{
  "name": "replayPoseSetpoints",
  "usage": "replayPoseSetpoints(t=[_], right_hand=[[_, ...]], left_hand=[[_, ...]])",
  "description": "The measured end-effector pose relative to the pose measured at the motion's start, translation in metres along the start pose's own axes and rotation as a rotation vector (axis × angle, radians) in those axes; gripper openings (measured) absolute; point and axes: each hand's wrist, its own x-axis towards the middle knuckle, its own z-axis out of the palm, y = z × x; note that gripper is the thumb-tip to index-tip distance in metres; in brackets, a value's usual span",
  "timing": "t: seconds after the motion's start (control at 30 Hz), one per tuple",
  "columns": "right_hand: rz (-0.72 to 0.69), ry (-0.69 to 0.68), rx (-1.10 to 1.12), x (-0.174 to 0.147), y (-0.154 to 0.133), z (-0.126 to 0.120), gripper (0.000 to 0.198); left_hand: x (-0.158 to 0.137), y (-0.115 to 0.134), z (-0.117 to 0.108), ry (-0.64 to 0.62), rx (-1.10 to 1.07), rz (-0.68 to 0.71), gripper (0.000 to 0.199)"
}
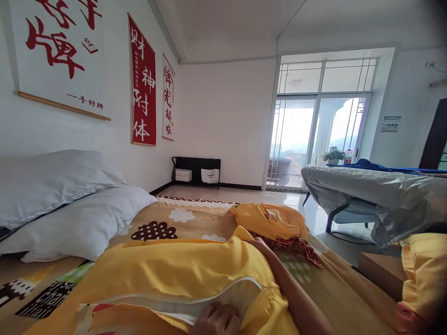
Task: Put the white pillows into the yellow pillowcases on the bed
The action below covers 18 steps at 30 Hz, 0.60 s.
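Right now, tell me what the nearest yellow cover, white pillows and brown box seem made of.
Yellow cover: thin fabric, perhaps cotton or polyester, softly sheeny in its folds. White pillows: matte cloth, creased and bulging; filling hidden. Brown box: probably cardboard, judging by dull, flat sides.

The hands (pixel 217 320) and one slender, smooth forearm (pixel 296 289) are bare.

A smooth, faintly lustrous cloth pillow cover (pixel 181 267) lies on a matt fabric bedsheet (pixel 209 215); a glossy floor (pixel 279 196) gleams past its far edge, and a matt cardboard box (pixel 380 273) sits near the sheet's right edge.
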Motion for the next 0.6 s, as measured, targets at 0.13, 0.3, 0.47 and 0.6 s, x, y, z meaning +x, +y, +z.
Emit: replayPoseSetpoints(t=[0.13,0.3,0.47,0.6], right_hand=[[0.011,0.175,-0.202,0.019,-0.014,-0.015,0.016],[-0.019,0.357,-0.312,0.018,-0.038,-0.067,0.032],[-0.037,0.309,-0.356,0.003,-0.049,-0.083,0.044],[-0.065,0.152,-0.49,-0.023,-0.044,-0.093,0.034]], left_hand=[[0.024,0.032,-0.016,-0.027,0.045,-0.08,0.041],[0.036,0.076,-0.065,-0.296,-0.088,-0.05,0.033],[0.013,0.089,-0.116,-0.296,-0.127,-0.053,0.028],[0.005,0.09,-0.124,-0.26,-0.144,-0.034,0.03]])
